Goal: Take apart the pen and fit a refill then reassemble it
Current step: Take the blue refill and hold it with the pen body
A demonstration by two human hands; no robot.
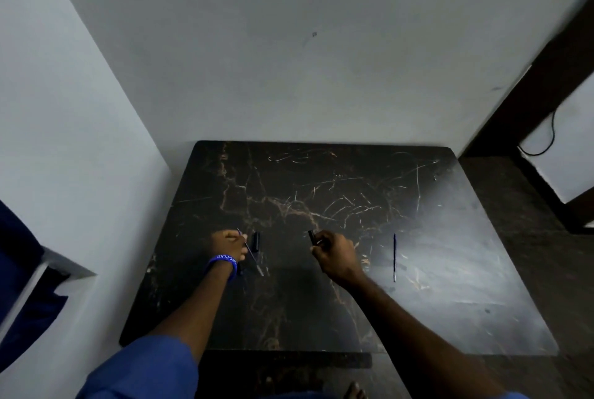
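Pen parts: one refill (250,250) in left grip (229,244), one barrel piece (311,237) in right grip (334,252), one spare refill (394,257) aside.

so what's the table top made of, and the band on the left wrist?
Table top: looks like black marble or a marble-look laminate; glossy, with tan veining, light scratches and a soft sheen. Can't tell which.
Wristband: likely silicone rubber; a smooth, matte blue loop with pale lettering, snug on the left wrist.

Over the dark marble table (321,302), my left hand (229,246) pinches a thin refill (249,249), my right hand (334,254) grips a black pen piece (311,237); another refill (394,257) lies well right.
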